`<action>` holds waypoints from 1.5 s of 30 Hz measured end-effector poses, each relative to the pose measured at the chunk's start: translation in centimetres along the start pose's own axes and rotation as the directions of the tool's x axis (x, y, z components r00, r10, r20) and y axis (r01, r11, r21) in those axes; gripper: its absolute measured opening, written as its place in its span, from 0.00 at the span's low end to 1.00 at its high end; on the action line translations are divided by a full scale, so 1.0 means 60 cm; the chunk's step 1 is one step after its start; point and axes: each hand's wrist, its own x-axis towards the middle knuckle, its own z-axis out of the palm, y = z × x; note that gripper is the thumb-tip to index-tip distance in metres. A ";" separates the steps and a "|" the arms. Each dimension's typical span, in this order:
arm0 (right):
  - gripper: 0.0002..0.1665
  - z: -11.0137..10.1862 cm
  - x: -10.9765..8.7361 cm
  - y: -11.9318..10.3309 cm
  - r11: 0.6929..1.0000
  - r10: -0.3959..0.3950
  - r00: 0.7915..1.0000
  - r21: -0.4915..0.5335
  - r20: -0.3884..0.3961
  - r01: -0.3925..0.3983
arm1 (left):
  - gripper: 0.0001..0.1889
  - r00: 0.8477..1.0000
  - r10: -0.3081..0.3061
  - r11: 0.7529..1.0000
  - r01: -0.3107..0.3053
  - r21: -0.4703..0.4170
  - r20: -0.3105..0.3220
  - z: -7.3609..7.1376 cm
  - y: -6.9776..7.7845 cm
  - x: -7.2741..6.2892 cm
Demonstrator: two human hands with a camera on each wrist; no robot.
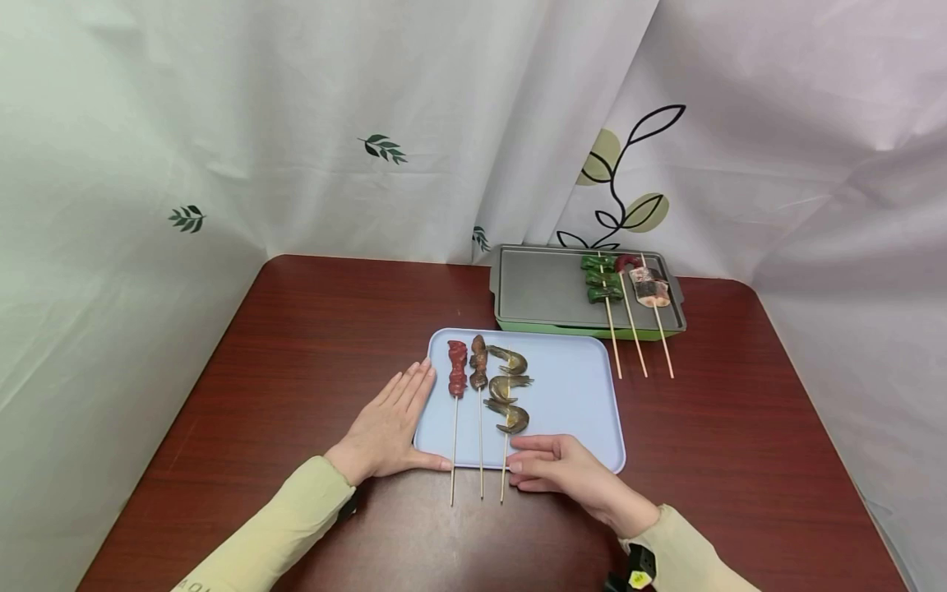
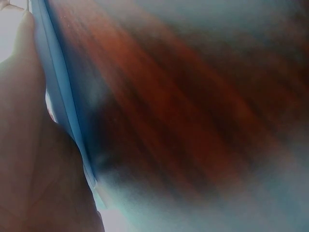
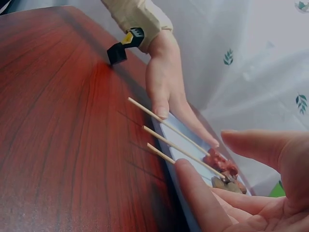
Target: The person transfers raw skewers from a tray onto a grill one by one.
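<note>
A pale blue tray [image 1: 573, 395] bears three skewers: red meat chunks [image 1: 458, 368], brown chunks [image 1: 478, 362] and shrimp [image 1: 515, 419]. Their bare sticks reach past the tray's front edge. My left hand [image 1: 388, 423] rests along the tray's left side, fingers straight, thumb at the front edge beside the red meat skewer's stick. Over the front edge, my right hand [image 1: 565, 469] has its fingertips at the shrimp skewer's stick. The right wrist view shows a gap between that hand's digits [image 3: 193, 186]. In the left wrist view, the left hand [image 2: 29, 135] lies against the tray's rim.
Behind the tray stands a grey-topped green grill [image 1: 543, 288]. On its right side lie a green pepper skewer [image 1: 604, 279], a dark red skewer [image 1: 626, 262] and a fish-piece skewer [image 1: 652, 289], sticks overhanging the front. White curtains [image 1: 333, 99] enclose the brown table [image 1: 311, 329].
</note>
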 end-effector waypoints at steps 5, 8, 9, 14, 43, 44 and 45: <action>0.35 0.002 0.001 -0.001 0.999 0.013 1.000 0.039 0.006 -0.013 | 0.71 0.999 -0.017 1.000 0.017 0.000 0.029 -0.009 0.004 0.001; 0.34 0.004 0.002 -0.002 0.999 0.021 1.000 0.050 0.003 -0.022 | 0.71 0.999 -0.021 1.000 0.021 0.000 0.045 -0.013 0.005 0.002; 0.34 0.004 0.002 -0.002 0.999 0.023 1.000 0.050 -0.003 -0.023 | 0.71 0.999 -0.021 1.000 0.021 -0.001 0.049 -0.013 0.005 0.002; 0.34 0.002 -0.002 -0.006 0.999 0.010 0.999 0.036 -0.048 -0.008 | 0.71 0.998 -0.023 1.000 0.023 -0.001 0.053 -0.013 0.004 0.002; 0.30 -0.021 -0.017 -0.004 0.998 -0.013 0.993 0.053 -0.119 0.019 | 0.71 0.999 -0.023 1.000 0.023 0.002 0.043 -0.011 0.003 0.002; 0.30 -0.021 -0.017 -0.004 0.998 -0.013 0.993 0.053 -0.121 0.020 | 0.71 0.999 -0.022 1.000 0.022 0.000 0.043 -0.012 0.004 0.002; 0.30 -0.021 -0.017 -0.004 0.998 -0.013 0.992 0.053 -0.123 0.020 | 0.71 0.999 -0.019 1.000 0.019 -0.003 0.033 -0.010 0.003 0.002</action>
